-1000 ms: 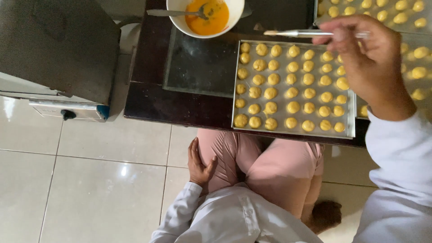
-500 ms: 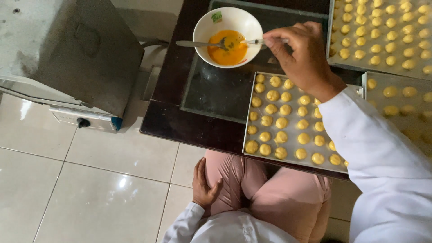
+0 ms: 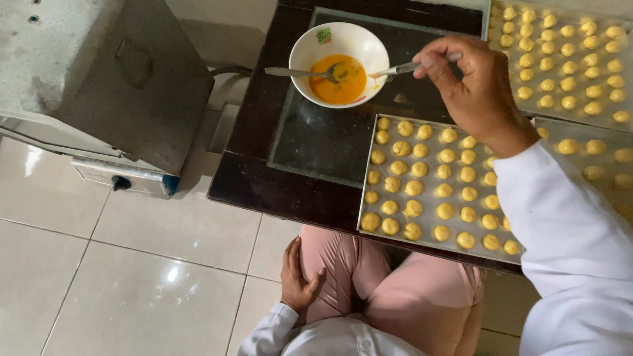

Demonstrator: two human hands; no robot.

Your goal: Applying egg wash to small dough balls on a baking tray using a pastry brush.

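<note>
Your right hand (image 3: pixel 478 89) pinches a brush (image 3: pixel 395 69), tip in the white bowl (image 3: pixel 339 62) of yellow wash, spoon (image 3: pixel 297 72) opposite; cookie tray (image 3: pixel 435 184) just below it. Left hand (image 3: pixel 298 280) lies loose-fingered on your knee.

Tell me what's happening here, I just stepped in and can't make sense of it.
A seated person's right hand holds a thin brush whose tip dips into a white bowl of orange liquid, where a spoon also rests. The left hand lies on the person's thigh. In front sits a metal tray of small round yellow dough pieces on a dark table, with more filled trays to the right.
</note>
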